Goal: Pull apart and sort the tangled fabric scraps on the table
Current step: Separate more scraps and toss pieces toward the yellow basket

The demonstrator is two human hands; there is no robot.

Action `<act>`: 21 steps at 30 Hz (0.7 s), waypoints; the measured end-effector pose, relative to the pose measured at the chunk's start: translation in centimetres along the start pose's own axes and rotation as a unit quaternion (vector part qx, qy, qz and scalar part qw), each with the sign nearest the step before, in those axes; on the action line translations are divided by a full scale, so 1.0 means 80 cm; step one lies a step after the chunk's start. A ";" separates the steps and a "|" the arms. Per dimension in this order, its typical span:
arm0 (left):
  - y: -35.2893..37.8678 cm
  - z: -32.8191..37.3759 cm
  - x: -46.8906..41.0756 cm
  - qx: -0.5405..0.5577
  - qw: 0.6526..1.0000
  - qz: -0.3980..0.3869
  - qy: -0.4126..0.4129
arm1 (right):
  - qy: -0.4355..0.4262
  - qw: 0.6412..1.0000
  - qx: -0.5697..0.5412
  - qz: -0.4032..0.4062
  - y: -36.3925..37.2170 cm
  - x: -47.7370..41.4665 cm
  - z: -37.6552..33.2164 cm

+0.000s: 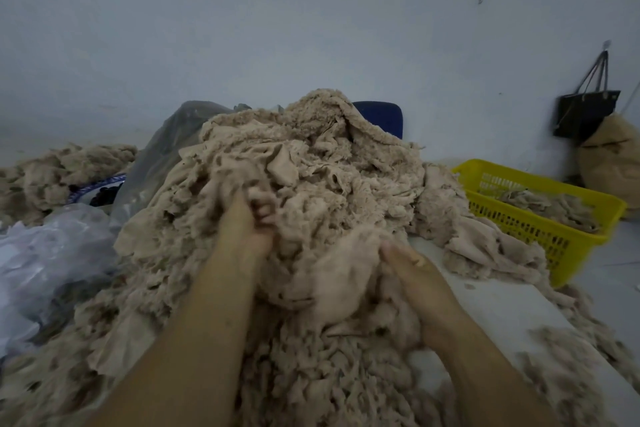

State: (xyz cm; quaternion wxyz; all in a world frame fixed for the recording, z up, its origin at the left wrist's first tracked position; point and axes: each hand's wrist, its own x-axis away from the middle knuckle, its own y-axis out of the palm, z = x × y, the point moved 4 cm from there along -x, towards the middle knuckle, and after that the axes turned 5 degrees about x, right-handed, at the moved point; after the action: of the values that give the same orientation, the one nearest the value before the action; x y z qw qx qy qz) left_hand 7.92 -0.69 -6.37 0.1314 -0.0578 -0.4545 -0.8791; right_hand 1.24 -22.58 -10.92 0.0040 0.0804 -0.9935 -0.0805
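Observation:
A big heap of tangled beige fabric scraps [311, 163] fills the middle of the white table [491, 302]. My left hand [247, 222] reaches into the heap near its centre, fingers curled round a bunch of scraps. My right hand [414, 270] sits lower and to the right, gripping a fluffy clump of scraps [346, 274] at the heap's front; its fingertips are buried in the fabric. Both forearms stretch in from the bottom edge.
A yellow slotted basket [540, 222] with some scraps stands at the right. Clear plastic bags [52, 250] lie at the left, with a second scrap pile [52, 170] behind them. A blue chair back [381, 116] rises behind the heap. A black bag [585, 111] hangs on the wall.

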 end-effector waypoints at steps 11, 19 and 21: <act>0.026 -0.103 0.082 -0.511 0.844 -0.160 0.034 | -0.198 0.930 0.288 0.118 0.018 0.000 -0.014; 0.035 -0.028 0.058 -0.018 0.996 -0.087 -0.024 | -0.153 0.877 0.452 0.062 0.026 -0.004 0.007; 0.032 -0.009 0.058 0.024 0.995 -0.093 -0.019 | -0.135 0.872 0.460 0.104 0.013 -0.008 0.007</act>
State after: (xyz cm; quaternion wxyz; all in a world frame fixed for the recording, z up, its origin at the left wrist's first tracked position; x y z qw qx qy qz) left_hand 4.24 -3.56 -3.75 0.0423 -0.0288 -0.4814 -0.8750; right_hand 1.67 -21.40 -11.33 -0.1597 -0.0419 -0.9118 0.3760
